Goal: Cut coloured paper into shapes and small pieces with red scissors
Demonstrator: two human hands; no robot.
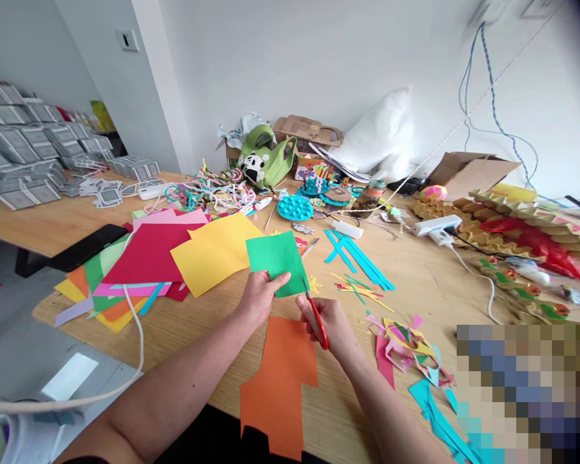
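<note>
My left hand (261,293) pinches the lower left part of a green paper sheet (276,254), thumb on top. A pair of red-handled scissors (320,325) is gripped in my right hand (331,328), its blades at the sheet's lower right edge. How far the blades are apart is too small to tell. Below both hands lies orange paper (285,380) with a stepped outline, reaching over the table's front edge. Yellow sheets (217,251) lie left of the green one, beside a stack of red sheets (157,251) and other coloured paper.
Blue paper strips (362,258) and coloured scraps (406,348) lie on the right. Toward the back are a green panda bag (265,161), a turquoise tray (294,207) and a power strip (437,224). A white cable (138,335) hangs at the left.
</note>
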